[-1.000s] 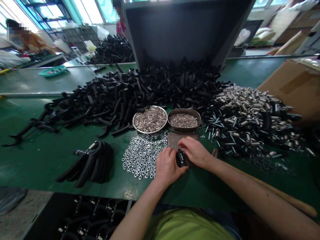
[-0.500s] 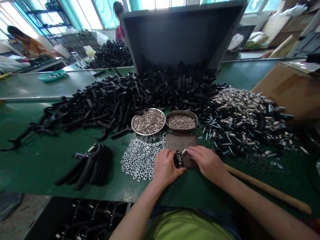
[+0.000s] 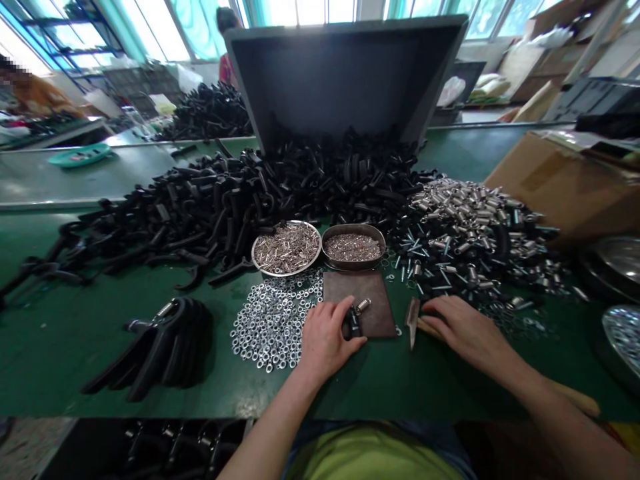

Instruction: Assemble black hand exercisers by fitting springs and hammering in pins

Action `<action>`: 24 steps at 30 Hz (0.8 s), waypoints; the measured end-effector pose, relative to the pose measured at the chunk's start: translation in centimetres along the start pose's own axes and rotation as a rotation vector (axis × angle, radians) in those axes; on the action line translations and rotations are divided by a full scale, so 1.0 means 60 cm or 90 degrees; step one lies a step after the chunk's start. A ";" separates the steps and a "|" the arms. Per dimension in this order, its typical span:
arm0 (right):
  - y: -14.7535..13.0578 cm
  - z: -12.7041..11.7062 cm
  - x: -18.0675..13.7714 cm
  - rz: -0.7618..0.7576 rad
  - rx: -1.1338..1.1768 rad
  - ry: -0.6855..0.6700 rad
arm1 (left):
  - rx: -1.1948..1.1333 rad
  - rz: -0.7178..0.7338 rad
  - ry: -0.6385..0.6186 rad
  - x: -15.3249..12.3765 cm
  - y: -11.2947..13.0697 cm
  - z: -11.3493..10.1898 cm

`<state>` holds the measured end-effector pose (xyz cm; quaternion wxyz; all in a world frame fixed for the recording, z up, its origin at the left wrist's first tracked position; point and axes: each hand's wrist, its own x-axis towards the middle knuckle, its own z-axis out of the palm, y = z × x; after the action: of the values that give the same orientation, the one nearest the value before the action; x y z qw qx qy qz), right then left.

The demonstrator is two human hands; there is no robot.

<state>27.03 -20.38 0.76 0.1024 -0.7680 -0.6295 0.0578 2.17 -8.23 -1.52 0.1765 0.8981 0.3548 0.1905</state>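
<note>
My left hand point(image 3: 327, 337) is closed around a small black plastic part point(image 3: 354, 325) at the near edge of a flat metal plate point(image 3: 376, 301). A short coil spring point(image 3: 363, 306) sticks out of the part toward the upper right. To the right of the plate, my right hand point(image 3: 467, 330) has its fingers closed over the wooden handle of a hammer point(image 3: 413, 321), close behind the metal head. The handle runs under my right forearm, and its end shows beyond it. Silver nuts point(image 3: 273, 323) lie spread out just left of my left hand.
A dish of small pins point(image 3: 287, 248) and an oval tin of tiny metal bits point(image 3: 354, 247) stand behind the plate. Black levers point(image 3: 210, 207) pile up before a grey bin point(image 3: 345, 80). Springs point(image 3: 465, 207) are heaped right; grouped black levers point(image 3: 165, 347) lie left.
My right hand has left the spring and moved right onto the hammer, whose head now shows beside the plate. My left hand still holds the black part. The view has shifted slightly.
</note>
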 end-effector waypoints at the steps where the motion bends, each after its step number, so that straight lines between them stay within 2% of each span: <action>1: -0.014 -0.010 0.028 -0.028 0.017 0.009 | 0.001 0.014 -0.003 -0.001 -0.001 0.000; 3: -0.041 -0.021 0.092 -0.074 0.024 0.025 | 0.004 0.035 -0.010 -0.001 -0.002 0.001; 6: -0.075 -0.017 0.198 -0.064 -0.006 0.010 | 0.003 0.037 -0.010 -0.001 -0.004 0.002; 9: -0.098 0.001 0.284 -0.038 -0.034 -0.050 | 0.007 0.029 -0.015 -0.002 -0.004 0.001; 11: -0.107 0.012 0.318 -0.022 -0.051 -0.097 | 0.006 0.025 -0.021 -0.002 -0.003 0.000; 15: -0.113 0.019 0.339 -0.002 -0.068 -0.143 | -0.004 0.029 -0.025 -0.002 -0.004 -0.001; 20: -0.101 0.019 0.328 0.026 -0.043 -0.119 | -0.046 0.012 -0.006 0.003 -0.007 0.002; 22: -0.097 0.018 0.324 0.037 -0.019 -0.082 | -0.112 -0.038 0.018 0.007 -0.007 0.000; 24: -0.096 0.015 0.321 0.044 0.015 -0.035 | -0.239 -0.133 0.047 0.012 -0.006 -0.005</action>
<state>25.18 -0.38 1.98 0.0920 -0.7860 -0.6047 0.0897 2.30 -7.42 -1.27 0.3462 0.8001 0.4108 0.2668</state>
